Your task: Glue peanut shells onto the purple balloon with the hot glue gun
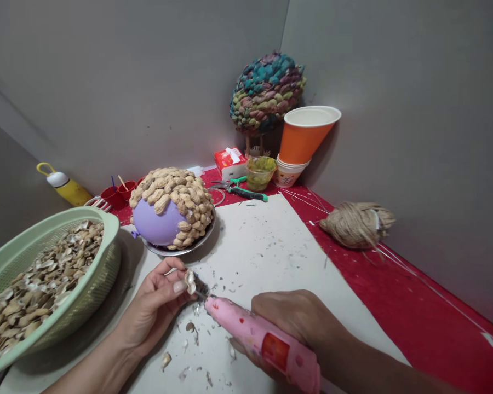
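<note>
— While the left fingers (178,286) pinch the shell (190,281) between thumb and fingertips, how does it lie in the head view?

— Long axis roughly away from the person, hollow toward the gun (246,323).

— And the right fingers (267,303)?

— Wrapped round the gun, nozzle (201,295) just right of the shell; contact, I can't tell.

— The balloon (158,221)?

— On its plate (189,250), just beyond the left fingers, the nearer ones.
</note>
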`<state>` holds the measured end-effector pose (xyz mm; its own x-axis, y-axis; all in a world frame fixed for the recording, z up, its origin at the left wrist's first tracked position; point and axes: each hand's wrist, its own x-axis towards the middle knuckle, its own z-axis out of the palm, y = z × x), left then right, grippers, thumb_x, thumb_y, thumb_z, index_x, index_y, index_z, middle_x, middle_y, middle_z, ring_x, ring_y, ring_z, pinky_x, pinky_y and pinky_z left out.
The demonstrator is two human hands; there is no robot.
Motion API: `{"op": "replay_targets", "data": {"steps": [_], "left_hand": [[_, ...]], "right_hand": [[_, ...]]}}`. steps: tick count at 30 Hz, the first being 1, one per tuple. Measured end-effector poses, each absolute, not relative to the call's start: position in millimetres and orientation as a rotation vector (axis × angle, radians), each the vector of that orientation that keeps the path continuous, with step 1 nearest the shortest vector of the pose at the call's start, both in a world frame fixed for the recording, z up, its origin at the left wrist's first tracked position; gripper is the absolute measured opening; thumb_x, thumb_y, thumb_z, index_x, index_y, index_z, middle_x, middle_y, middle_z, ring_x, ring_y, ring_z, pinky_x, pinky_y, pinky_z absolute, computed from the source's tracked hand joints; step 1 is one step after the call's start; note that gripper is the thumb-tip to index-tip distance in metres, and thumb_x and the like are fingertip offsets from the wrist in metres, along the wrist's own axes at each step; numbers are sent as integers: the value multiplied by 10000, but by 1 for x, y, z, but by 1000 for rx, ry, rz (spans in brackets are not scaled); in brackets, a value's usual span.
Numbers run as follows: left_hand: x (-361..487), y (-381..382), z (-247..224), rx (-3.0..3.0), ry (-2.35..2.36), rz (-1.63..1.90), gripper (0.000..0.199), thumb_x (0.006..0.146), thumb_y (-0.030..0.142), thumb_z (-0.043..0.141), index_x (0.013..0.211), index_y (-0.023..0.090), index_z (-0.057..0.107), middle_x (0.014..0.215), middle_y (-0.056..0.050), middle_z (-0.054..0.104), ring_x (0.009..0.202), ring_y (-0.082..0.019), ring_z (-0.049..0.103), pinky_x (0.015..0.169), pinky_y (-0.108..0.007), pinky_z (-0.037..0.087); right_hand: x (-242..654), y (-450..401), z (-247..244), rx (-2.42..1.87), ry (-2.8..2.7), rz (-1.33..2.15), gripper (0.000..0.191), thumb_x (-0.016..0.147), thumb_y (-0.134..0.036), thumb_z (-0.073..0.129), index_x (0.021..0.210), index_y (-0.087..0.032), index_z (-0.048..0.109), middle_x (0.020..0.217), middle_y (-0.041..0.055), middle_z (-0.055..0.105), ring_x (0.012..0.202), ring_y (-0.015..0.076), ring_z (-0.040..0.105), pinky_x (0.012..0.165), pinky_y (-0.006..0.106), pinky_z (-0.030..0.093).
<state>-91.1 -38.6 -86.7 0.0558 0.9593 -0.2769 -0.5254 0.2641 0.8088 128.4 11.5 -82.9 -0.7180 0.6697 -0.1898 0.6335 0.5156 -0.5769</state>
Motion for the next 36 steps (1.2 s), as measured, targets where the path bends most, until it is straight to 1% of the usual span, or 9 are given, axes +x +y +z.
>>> {"op": "replay_targets", "data": {"steps": [4, 8, 14, 20, 25, 28, 30, 33, 36], "left_hand": [[-92, -39, -87, 583, 939, 1238, 214, 761, 132, 757, 931, 173, 635, 768, 3, 655, 714, -101, 596, 721, -231, 501], [-90, -39, -87, 590, 920, 1242, 221, 761, 129, 756, 939, 174, 632, 762, 9, 659, 699, -95, 595, 708, -225, 494], [-90, -40, -88, 603, 952, 1243, 225, 749, 132, 765, 922, 168, 625, 784, -5, 659, 719, -107, 598, 716, -232, 481], [-89, -40, -87, 609, 972, 1232, 238, 738, 158, 777, 917, 175, 621, 781, -11, 662, 727, -127, 601, 719, -248, 473], [-88, -39, -88, 606, 954, 1234, 238, 734, 160, 782, 911, 175, 623, 771, -7, 665, 716, -123, 600, 713, -244, 466], [-88, -40, -88, 596, 952, 1232, 232, 737, 143, 776, 910, 173, 624, 774, -4, 666, 716, -115, 598, 716, -239, 467], [-89, -40, -88, 590, 956, 1232, 235, 739, 138, 774, 917, 173, 625, 779, -5, 666, 719, -113, 597, 720, -240, 470], [-90, -41, -86, 585, 949, 1241, 246, 735, 142, 780, 926, 175, 629, 768, -3, 656, 709, -111, 591, 720, -243, 477], [-91, -42, -83, 586, 932, 1256, 256, 725, 157, 792, 925, 174, 632, 766, 0, 645, 704, -110, 585, 729, -252, 482]], "right_hand": [[129, 11, -76, -1191, -2840, 893, 323, 709, -214, 664, 483, -199, 434, 422, -87, 244, 379, 65, 137, 412, 244, 143], [129, 8, -77, -1131, -2806, 865, 328, 745, -234, 646, 478, -197, 460, 431, -79, 291, 382, 67, 146, 425, 250, 127], [129, 8, -82, -1156, -2763, 934, 358, 746, -257, 653, 464, -191, 443, 413, -80, 276, 386, 62, 163, 427, 229, 155], [126, 8, -82, -1192, -2801, 820, 333, 675, -150, 692, 501, -179, 409, 457, -91, 215, 420, 53, 105, 421, 235, 113], [128, 8, -90, -1145, -2743, 896, 290, 701, -212, 680, 505, -178, 469, 428, -78, 241, 411, 61, 175, 431, 229, 166], [129, 9, -89, -1175, -2741, 935, 303, 709, -220, 677, 491, -178, 470, 422, -71, 261, 412, 67, 222, 447, 230, 199], [129, 10, -87, -1185, -2750, 941, 317, 701, -222, 681, 485, -178, 453, 423, -71, 267, 410, 65, 211, 446, 230, 197], [130, 10, -85, -1161, -2738, 928, 341, 713, -278, 670, 481, -183, 439, 422, -73, 266, 399, 61, 172, 429, 227, 174], [131, 10, -87, -1086, -2778, 807, 322, 708, -308, 644, 504, -189, 425, 433, -77, 252, 391, 62, 125, 412, 238, 122]]}}
